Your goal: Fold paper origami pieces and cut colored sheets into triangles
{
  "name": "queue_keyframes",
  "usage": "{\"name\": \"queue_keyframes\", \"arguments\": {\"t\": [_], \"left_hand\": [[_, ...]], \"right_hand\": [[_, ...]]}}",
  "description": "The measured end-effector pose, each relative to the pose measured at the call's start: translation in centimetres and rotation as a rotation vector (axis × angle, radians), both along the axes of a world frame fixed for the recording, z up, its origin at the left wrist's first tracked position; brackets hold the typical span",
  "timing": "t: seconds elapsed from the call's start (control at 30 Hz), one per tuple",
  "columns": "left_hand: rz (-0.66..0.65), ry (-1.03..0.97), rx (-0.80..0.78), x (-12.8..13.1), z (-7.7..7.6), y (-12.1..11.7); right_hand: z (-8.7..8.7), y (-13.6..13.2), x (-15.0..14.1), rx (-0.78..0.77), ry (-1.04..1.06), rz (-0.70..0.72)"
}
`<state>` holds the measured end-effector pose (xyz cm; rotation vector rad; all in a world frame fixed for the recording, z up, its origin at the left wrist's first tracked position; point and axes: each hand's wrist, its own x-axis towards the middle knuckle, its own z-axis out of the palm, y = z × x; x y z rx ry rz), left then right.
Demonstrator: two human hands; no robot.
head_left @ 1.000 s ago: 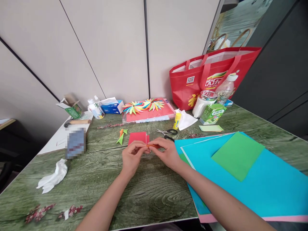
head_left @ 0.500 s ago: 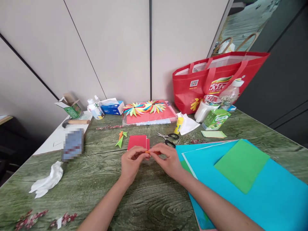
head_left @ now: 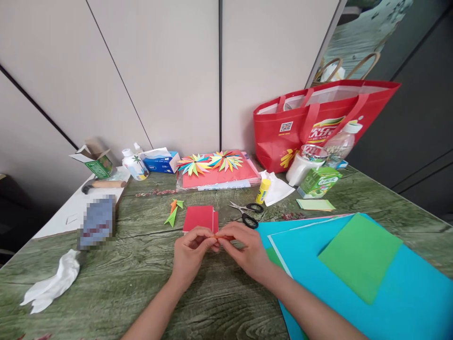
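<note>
My left hand [head_left: 191,252] and my right hand [head_left: 246,250] meet over the green wood-grain table [head_left: 141,283], and both pinch a small folded orange paper piece [head_left: 223,237] between fingertips. Just behind the hands lies a stack of red paper squares [head_left: 198,218]. A small green and orange folded paper shape [head_left: 173,212] rests to the left of that stack. Black-handled scissors [head_left: 246,213] lie to the right of it.
Large blue sheets [head_left: 389,293] with a green sheet [head_left: 359,255] cover the right side. At the back stand colourful paper stars on a red packet [head_left: 212,167], a glue stick [head_left: 262,191], a tissue box [head_left: 161,160], a red tote bag [head_left: 318,123]. A crumpled tissue [head_left: 53,285] lies left.
The view has tilted up slightly, so everything sits lower in the picture. My hands keep pinching the orange piece in about the same spot on the table.
</note>
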<state>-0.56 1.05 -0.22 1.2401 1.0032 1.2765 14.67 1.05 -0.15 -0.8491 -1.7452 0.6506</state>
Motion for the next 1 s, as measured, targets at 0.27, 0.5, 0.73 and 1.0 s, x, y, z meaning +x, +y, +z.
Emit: {"name": "queue_keyframes", "arguments": {"t": [0.27, 0.5, 0.73, 1.0], "left_hand": [[-0.106, -0.033, -0.08, 0.1, 0.7, 0.0], [-0.099, 0.046, -0.086, -0.2, 0.1, 0.6], [-0.089, -0.073, -0.163, 0.1, -0.3, 0.5], [-0.095, -0.056, -0.193, 0.2, -0.5, 0.6]], "right_hand": [[0.5, 0.1, 0.1, -0.157, -0.014, -0.003], [0.2, 0.2, -0.1, -0.222, -0.087, 0.02], [0.4, 0.3, 0.0, -0.267, -0.027, -0.008], [0.1, 0.2, 0.0, -0.283, -0.085, -0.022]]}}
